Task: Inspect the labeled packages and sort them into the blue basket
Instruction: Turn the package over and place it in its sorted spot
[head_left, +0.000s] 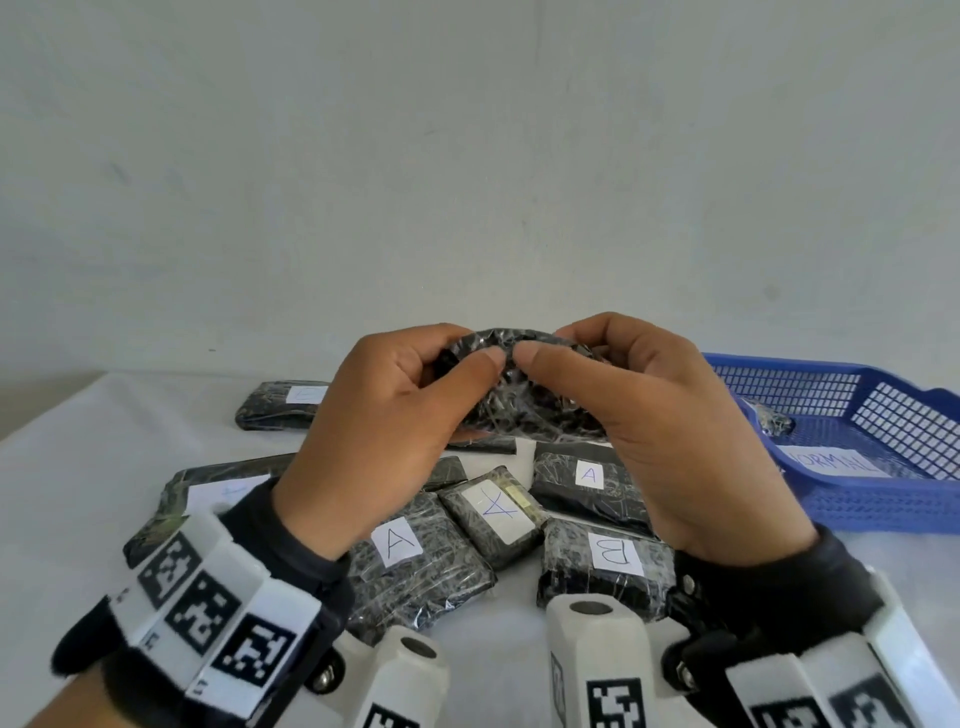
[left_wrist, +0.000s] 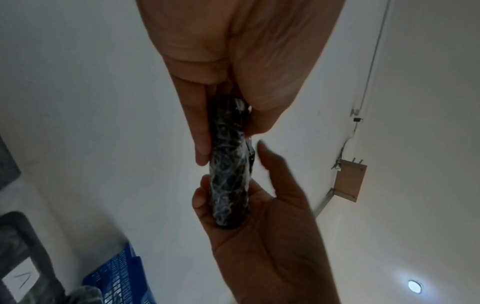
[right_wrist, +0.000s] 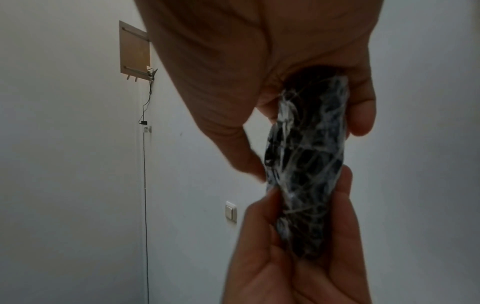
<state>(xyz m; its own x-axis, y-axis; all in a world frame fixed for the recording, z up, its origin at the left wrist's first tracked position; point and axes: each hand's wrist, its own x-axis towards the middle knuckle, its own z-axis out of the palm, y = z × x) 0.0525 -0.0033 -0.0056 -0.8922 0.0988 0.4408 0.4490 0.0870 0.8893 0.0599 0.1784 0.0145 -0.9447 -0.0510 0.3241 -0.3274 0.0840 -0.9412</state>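
Observation:
I hold one black plastic-wrapped package (head_left: 524, 400) up over the table with both hands, its edge toward me and its label hidden. My left hand (head_left: 467, 353) pinches its left end between thumb and fingers. My right hand (head_left: 550, 348) pinches the right end the same way, so the thumbs almost meet. The left wrist view shows the package (left_wrist: 230, 174) edge-on between both hands, and so does the right wrist view, package (right_wrist: 306, 164). The blue basket (head_left: 883, 499) stands on the right, with a "NORMAL" label and one wrapped package (head_left: 774, 422) inside.
On the white table under my hands lie several black packages: one labelled A (head_left: 400, 545), one X (head_left: 498, 512), another A (head_left: 589, 475) and one B (head_left: 615, 553). A larger one (head_left: 208, 493) lies at the left, another (head_left: 280, 405) at the back left.

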